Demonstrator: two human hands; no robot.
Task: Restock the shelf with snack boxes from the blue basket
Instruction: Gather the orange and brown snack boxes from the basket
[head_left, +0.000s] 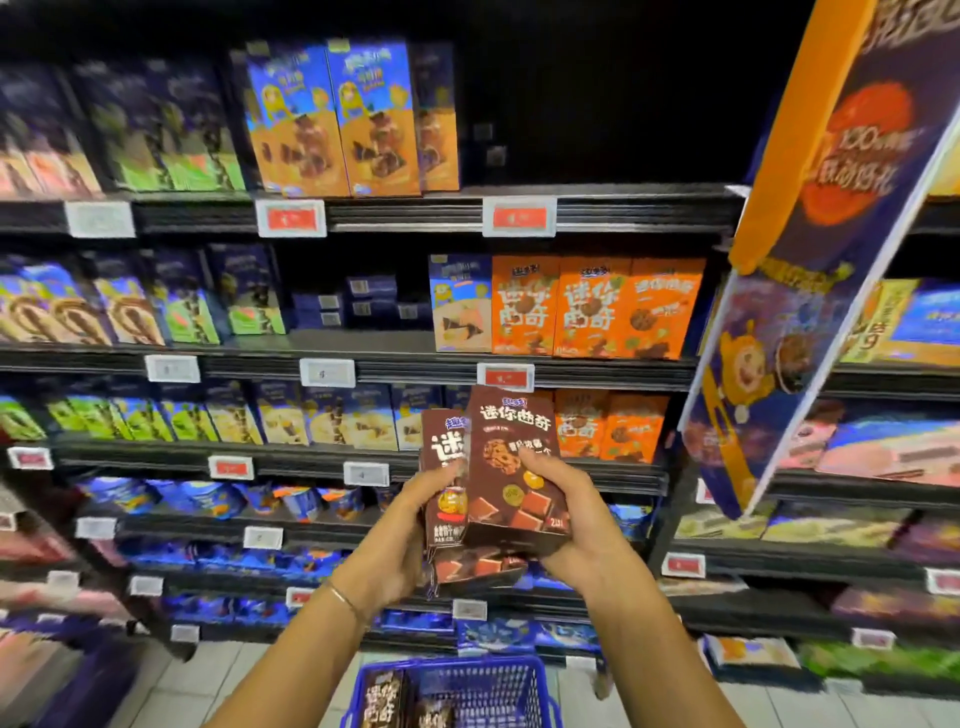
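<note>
Centre frame, the left hand (400, 543) clutches brown snack boxes (442, 457) while the right hand (569, 512) grasps the front box (511, 441). The blue basket (480, 688) sits at bottom centre.

one head-worn wide-angle view, facing forward and slightly down at the shelf (415, 214). left hand (400, 551) and right hand (576, 525), gripping snack boxes (511, 441), sit close to the lens; blue basket (483, 693) at bottom edge.
</note>
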